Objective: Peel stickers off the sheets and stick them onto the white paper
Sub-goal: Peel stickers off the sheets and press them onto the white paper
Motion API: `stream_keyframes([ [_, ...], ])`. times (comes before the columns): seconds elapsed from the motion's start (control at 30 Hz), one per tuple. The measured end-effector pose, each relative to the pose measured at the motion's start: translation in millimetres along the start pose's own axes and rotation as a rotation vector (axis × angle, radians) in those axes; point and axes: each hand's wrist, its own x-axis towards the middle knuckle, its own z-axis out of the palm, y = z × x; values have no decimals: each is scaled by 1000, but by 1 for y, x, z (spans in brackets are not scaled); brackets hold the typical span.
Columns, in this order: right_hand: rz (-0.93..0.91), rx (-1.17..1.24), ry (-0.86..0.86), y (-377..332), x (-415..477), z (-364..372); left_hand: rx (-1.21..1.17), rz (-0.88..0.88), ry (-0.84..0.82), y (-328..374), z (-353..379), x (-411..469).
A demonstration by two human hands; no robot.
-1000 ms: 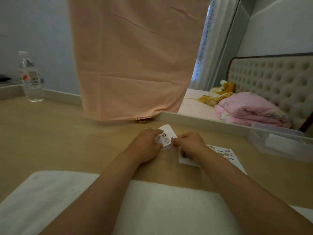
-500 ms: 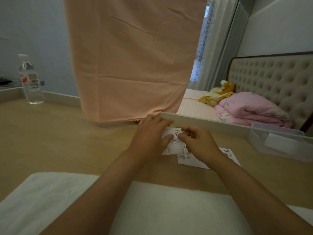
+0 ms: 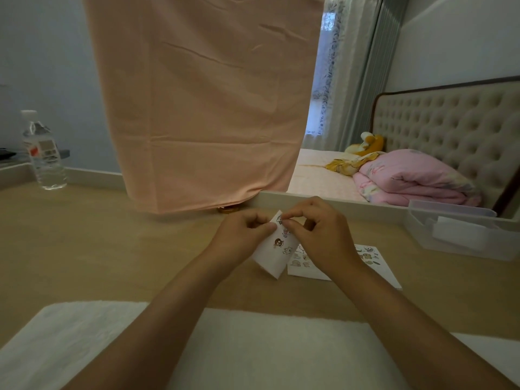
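Now | left hand (image 3: 242, 235), right hand (image 3: 323, 240) pinch sheet (image 3: 277, 250) | bin (image 3: 450, 247): white block (image 3: 461, 232)

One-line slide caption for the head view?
Left hand holds a small sticker sheet over the table; right hand pinches its top edge, second sheet lying flat alongside.

1. Pretty sure this is looking like a home bedroom: a beige button-tufted padded headboard (image 3: 450, 130) is standing behind a bed.
2. A folded pink quilt (image 3: 408, 178) and a yellow plush toy (image 3: 368, 142) are lying on it.
3. Floral sheer window curtains (image 3: 329, 66) are hanging nearby.
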Motion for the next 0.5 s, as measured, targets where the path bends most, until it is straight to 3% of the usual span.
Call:
stream_keyframes([
  [0.17,-52,-6,-32,0,-1,5,-156,-61,23,2,3,-3],
  [0.5,157,117,-90,-1,2,-1,-118,-16,-16,1,2,-5],
])
